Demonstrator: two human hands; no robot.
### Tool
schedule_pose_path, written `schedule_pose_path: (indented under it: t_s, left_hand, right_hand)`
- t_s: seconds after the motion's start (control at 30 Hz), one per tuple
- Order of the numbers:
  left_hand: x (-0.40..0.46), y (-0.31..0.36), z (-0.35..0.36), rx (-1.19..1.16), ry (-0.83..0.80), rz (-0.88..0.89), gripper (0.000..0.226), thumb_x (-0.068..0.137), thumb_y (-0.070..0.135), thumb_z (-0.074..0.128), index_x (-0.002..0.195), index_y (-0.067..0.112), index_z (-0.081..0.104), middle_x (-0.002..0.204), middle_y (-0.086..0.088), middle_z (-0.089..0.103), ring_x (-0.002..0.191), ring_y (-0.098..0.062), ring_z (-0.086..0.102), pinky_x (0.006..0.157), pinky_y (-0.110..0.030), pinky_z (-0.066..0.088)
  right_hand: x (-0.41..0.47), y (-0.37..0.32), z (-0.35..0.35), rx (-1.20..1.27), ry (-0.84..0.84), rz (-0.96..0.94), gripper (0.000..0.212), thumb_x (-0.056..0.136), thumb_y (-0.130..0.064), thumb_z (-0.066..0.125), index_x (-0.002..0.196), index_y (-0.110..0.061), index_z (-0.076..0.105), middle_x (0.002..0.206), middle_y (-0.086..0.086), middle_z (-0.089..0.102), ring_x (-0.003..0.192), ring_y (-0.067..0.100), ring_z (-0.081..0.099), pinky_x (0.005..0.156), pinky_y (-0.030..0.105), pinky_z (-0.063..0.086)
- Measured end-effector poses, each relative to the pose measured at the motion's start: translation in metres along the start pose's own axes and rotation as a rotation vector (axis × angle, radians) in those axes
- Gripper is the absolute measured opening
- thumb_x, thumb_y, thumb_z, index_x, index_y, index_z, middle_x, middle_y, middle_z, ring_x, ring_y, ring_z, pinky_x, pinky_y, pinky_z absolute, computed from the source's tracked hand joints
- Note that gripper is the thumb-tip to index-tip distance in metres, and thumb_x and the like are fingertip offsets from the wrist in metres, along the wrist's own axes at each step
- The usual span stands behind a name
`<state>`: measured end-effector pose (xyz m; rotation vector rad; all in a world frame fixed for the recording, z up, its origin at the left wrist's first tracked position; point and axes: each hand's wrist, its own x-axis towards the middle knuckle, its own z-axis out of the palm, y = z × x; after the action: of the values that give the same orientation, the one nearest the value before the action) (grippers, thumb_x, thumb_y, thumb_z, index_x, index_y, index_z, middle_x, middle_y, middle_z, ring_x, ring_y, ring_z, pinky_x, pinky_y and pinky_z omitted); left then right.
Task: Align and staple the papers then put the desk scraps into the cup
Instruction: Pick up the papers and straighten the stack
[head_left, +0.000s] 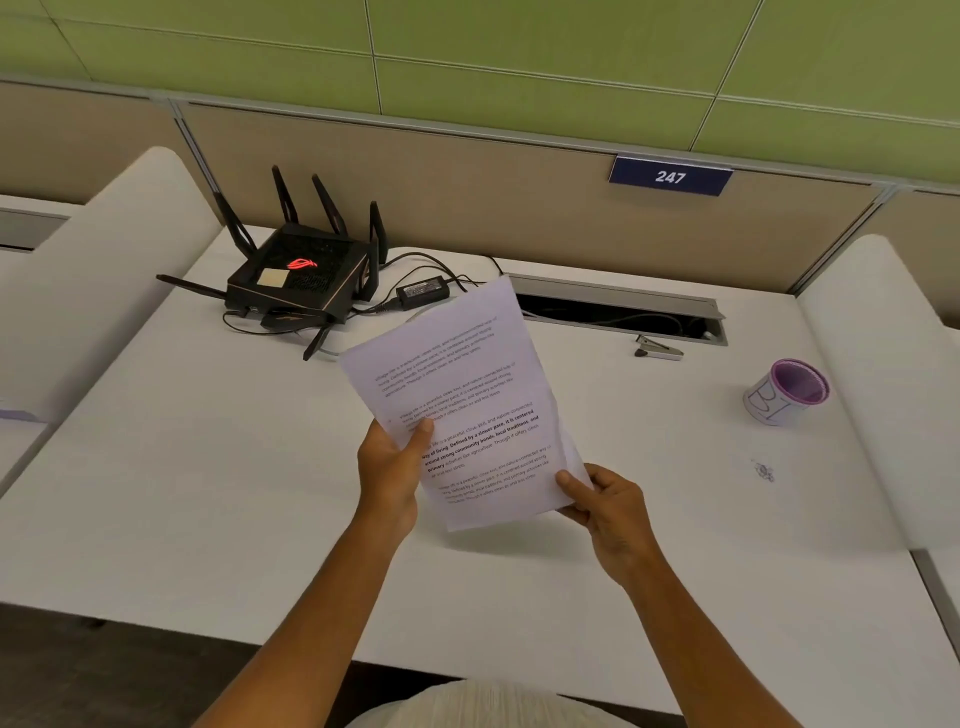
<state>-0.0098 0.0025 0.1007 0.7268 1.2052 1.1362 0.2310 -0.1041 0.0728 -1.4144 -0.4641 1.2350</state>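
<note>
Head view showed that we held the papers (457, 395) tilted above the desk (208, 467), our left hand (390, 470) pinching the left edge and our right hand (605, 501) gripping the lower right corner. A sheet behind peeked out at that corner, so the stack looked unaligned; stapling now would likely fix the skew. The stapler (658, 349) lay well apart by the cable slot, and freeing one hand for it could let the sheets slide. Scraps (763, 471) sat near the cup (789, 392), easy to scatter.
</note>
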Motion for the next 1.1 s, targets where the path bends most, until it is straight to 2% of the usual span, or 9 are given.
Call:
schedule_pose_path:
  t_s: [0.17,0.3,0.37,0.5,0.6,0.77,0.93,1.03,1.1]
  left_hand:
    - [-0.009,-0.013,0.001,-0.173,0.052,-0.072,0.05,0.098,0.009,0.071,0.144,0.026,0.06,0.129,0.005,0.076,0.115,-0.017,0.074,0.094,-0.041,0.063]
    - [-0.021,-0.028,0.006,-0.261,0.063,-0.158,0.048,0.099,0.007,0.069,0.143,0.026,0.062,0.13,0.002,0.076,0.116,-0.021,0.075,0.098,-0.047,0.061]
    - [-0.025,-0.034,0.005,-0.253,0.055,-0.188,0.047,0.099,0.008,0.07,0.142,0.026,0.063,0.129,0.001,0.077,0.116,-0.022,0.075,0.094,-0.044,0.063]
    - [-0.016,-0.033,-0.017,-0.2,0.077,-0.183,0.038,0.1,0.014,0.07,0.136,0.023,0.067,0.125,-0.001,0.079,0.112,-0.023,0.077,0.082,-0.038,0.066]
    - [-0.001,-0.022,-0.043,-0.139,0.077,-0.186,0.035,0.1,0.019,0.07,0.135,0.022,0.067,0.123,-0.005,0.079,0.114,-0.027,0.075,0.083,-0.039,0.064]
    - [0.02,-0.004,-0.061,0.277,-0.104,-0.17,0.036,0.098,0.026,0.073,0.134,0.028,0.067,0.12,-0.002,0.078,0.113,-0.027,0.074,0.086,-0.041,0.064]
    - [0.031,0.005,-0.039,0.522,-0.218,-0.067,0.033,0.093,0.027,0.079,0.124,0.026,0.067,0.118,0.002,0.077,0.105,-0.021,0.076,0.084,-0.037,0.065]
    - [0.033,0.006,-0.029,0.507,-0.195,-0.015,0.03,0.093,0.028,0.08,0.121,0.024,0.071,0.113,0.002,0.078,0.104,-0.021,0.076,0.085,-0.036,0.065]
    - [0.029,0.006,-0.025,0.471,-0.165,0.015,0.024,0.094,0.028,0.078,0.117,0.027,0.07,0.108,0.006,0.078,0.1,-0.017,0.076,0.078,-0.026,0.063]
  right_hand:
    - [-0.01,0.012,0.018,0.285,0.007,0.064,0.039,0.09,-0.006,0.073,0.128,-0.004,0.069,0.124,0.014,0.075,0.114,0.032,0.071,0.099,0.05,0.056]
    - [-0.015,0.019,0.031,0.277,0.056,0.086,0.037,0.088,-0.006,0.076,0.125,-0.006,0.07,0.122,0.009,0.076,0.112,0.029,0.073,0.091,0.048,0.06]
    - [-0.013,0.018,0.03,0.207,0.113,0.079,0.034,0.087,-0.007,0.079,0.12,-0.006,0.073,0.117,0.007,0.078,0.107,0.028,0.075,0.087,0.048,0.062]
    - [-0.004,0.007,0.013,0.016,0.162,0.049,0.027,0.087,-0.011,0.08,0.114,-0.009,0.074,0.111,0.006,0.08,0.101,0.027,0.077,0.082,0.048,0.064]
    - [0.004,-0.004,-0.005,-0.133,0.157,0.034,0.024,0.089,-0.014,0.079,0.112,-0.012,0.074,0.109,0.006,0.08,0.096,0.026,0.078,0.081,0.05,0.065]
    - [0.011,-0.018,-0.022,-0.268,0.105,0.003,0.022,0.092,-0.016,0.076,0.114,-0.011,0.074,0.104,0.004,0.081,0.092,0.028,0.079,0.084,0.054,0.063]
    - [0.013,-0.031,-0.02,-0.295,0.116,-0.075,0.012,0.094,-0.015,0.074,0.106,-0.014,0.077,0.098,0.0,0.082,0.09,0.024,0.079,0.079,0.041,0.065]
    - [0.012,-0.035,-0.017,-0.294,0.145,-0.158,0.009,0.095,-0.015,0.072,0.102,-0.019,0.078,0.096,-0.004,0.081,0.087,0.017,0.078,0.074,0.028,0.064]
    - [0.012,-0.035,-0.017,-0.273,0.165,-0.205,0.011,0.095,-0.015,0.072,0.103,-0.021,0.077,0.096,-0.007,0.08,0.086,0.011,0.076,0.072,0.021,0.061]
